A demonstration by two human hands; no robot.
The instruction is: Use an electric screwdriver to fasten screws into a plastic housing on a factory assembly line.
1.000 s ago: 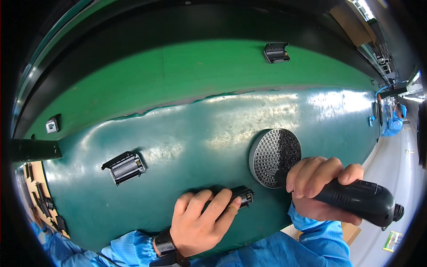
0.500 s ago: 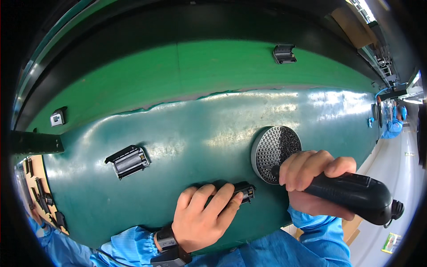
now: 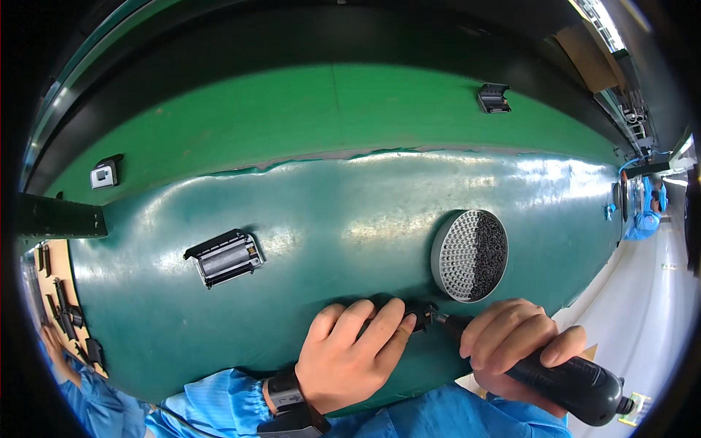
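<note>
Black driver slants in curled right hand.

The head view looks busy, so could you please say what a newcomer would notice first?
The round metal dish of small black pieces stands out, right of centre on the dark green worktop. Below it, the right hand holds a black handheld tool, its tip close to the black part in the left hand.
</note>
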